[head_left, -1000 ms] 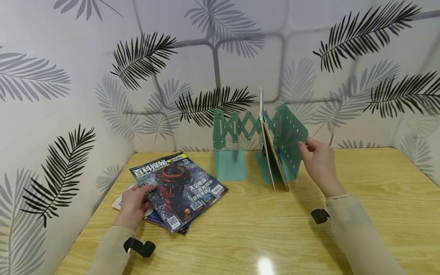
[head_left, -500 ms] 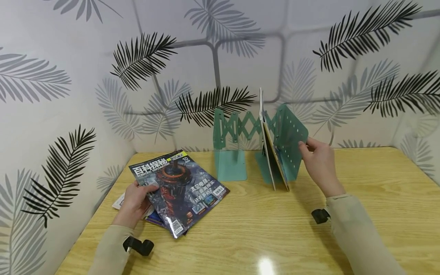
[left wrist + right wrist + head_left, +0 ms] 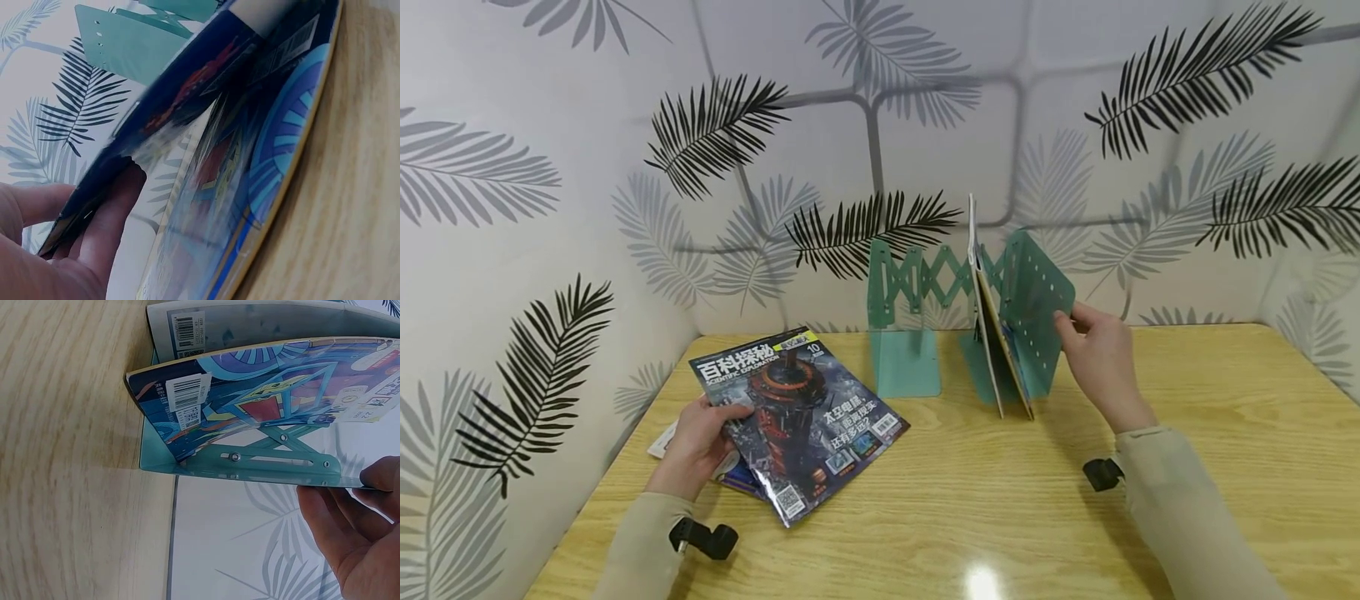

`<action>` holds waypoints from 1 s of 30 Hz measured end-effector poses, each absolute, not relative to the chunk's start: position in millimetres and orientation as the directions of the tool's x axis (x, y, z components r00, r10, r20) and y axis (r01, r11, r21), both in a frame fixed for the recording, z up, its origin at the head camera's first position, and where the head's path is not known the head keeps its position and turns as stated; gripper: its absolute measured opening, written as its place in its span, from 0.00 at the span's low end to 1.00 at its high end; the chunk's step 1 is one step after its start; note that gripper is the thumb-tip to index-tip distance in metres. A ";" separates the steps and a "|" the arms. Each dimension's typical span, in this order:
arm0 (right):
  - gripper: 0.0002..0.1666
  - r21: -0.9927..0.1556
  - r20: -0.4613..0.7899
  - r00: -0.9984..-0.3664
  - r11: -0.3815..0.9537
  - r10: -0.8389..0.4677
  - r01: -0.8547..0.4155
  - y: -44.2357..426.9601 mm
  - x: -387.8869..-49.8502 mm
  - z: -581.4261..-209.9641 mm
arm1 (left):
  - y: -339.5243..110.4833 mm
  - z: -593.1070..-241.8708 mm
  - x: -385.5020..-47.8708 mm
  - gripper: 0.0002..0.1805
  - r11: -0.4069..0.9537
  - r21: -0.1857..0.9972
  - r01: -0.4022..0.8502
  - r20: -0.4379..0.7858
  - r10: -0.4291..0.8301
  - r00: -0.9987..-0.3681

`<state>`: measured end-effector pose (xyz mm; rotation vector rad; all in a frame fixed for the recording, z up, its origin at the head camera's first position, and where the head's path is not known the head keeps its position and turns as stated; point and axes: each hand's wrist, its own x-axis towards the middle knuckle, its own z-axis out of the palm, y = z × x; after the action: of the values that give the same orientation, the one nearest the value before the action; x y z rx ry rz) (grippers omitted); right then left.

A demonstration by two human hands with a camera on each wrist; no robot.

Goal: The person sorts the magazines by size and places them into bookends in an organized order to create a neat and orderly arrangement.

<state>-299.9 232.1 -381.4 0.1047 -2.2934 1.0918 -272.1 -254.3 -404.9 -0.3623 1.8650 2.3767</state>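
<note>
My left hand (image 3: 696, 442) pinches the left edge of a dark magazine (image 3: 793, 417), thumb on its cover. In the left wrist view the fingers (image 3: 109, 225) go underneath, and a gap parts it from a blue magazine (image 3: 281, 137) lying on the table. At the back, my right hand (image 3: 1097, 350) grips the edge of the right end plate of a green expandable book rack (image 3: 1033, 308). Two magazines lean upright inside the rack near that plate; the right wrist view shows the nearer magazine's colourful back cover (image 3: 262, 394) and the other's grey one (image 3: 250, 328).
The rack's left end plate (image 3: 880, 287) and base (image 3: 908, 367) stand left of the leaning magazines, with a zigzag lattice (image 3: 947, 275) between. A leaf-patterned wall (image 3: 925, 150) rises right behind the wooden table (image 3: 970, 492).
The dark magazine has risen a little off the pile and shifted slightly to the right with my left hand. My right hand keeps its hold on the rack's end plate.
</note>
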 end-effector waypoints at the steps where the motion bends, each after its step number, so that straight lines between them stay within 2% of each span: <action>1: 0.21 -0.684 0.540 -0.823 0.660 0.174 -0.310 232.3 -299.9 -381.5 | -254.2 -404.8 -272.1 0.30 -0.245 0.943 -0.223 -0.246 -0.069 -0.967; 12: 0.21 -0.692 0.524 -0.835 0.655 0.168 -0.303 233.3 -299.4 -383.3 | -252.1 -401.6 -268.6 0.36 -0.184 0.964 -0.193 -0.203 -0.036 -0.978; 30: 0.22 -0.702 0.518 -0.840 0.641 0.160 -0.310 232.7 -300.2 -381.1 | -239.8 -381.5 -259.8 0.30 -0.120 0.991 -0.052 -0.065 -0.108 -0.992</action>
<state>-300.2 232.7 -381.1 0.1167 -2.3114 1.1298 -259.8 -239.8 -381.5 -0.1925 2.1088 2.3716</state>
